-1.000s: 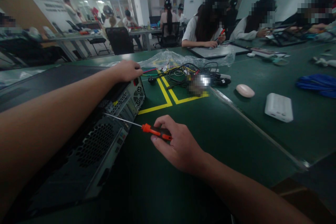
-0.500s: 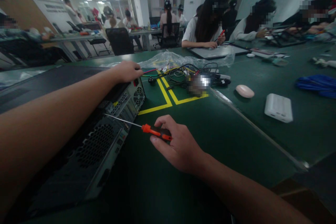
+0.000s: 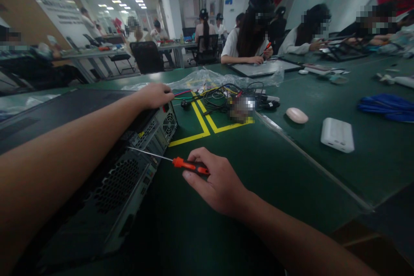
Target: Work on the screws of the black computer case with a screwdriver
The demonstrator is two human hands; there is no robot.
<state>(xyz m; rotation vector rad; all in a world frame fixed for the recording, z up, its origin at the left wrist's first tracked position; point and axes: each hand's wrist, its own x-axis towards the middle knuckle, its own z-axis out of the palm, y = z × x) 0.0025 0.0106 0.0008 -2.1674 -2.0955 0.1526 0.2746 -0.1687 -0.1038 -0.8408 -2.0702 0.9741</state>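
A black desktop computer case (image 3: pixel 106 189) lies on its side on the green table (image 3: pixel 265 168), rear panel facing me. My left hand (image 3: pixel 157 95) rests closed over the case's far top corner, by the fan grille. My right hand (image 3: pixel 216 181) grips the orange-and-black handle of a screwdriver (image 3: pixel 181 164). Its thin shaft points left and its tip touches the upper edge of the rear panel.
A tangle of cables (image 3: pixel 226 95) and a clear plastic bag (image 3: pixel 210 78) lie past yellow floor-tape lines (image 3: pixel 202 123). To the right sit a pink oval object (image 3: pixel 296 115), a white box (image 3: pixel 337 134) and blue cloth (image 3: pixel 388 107). Other people work at tables behind.
The view has tilted slightly, shifting everything a little down in the picture. Both hands and the screwdriver keep their places against the case.
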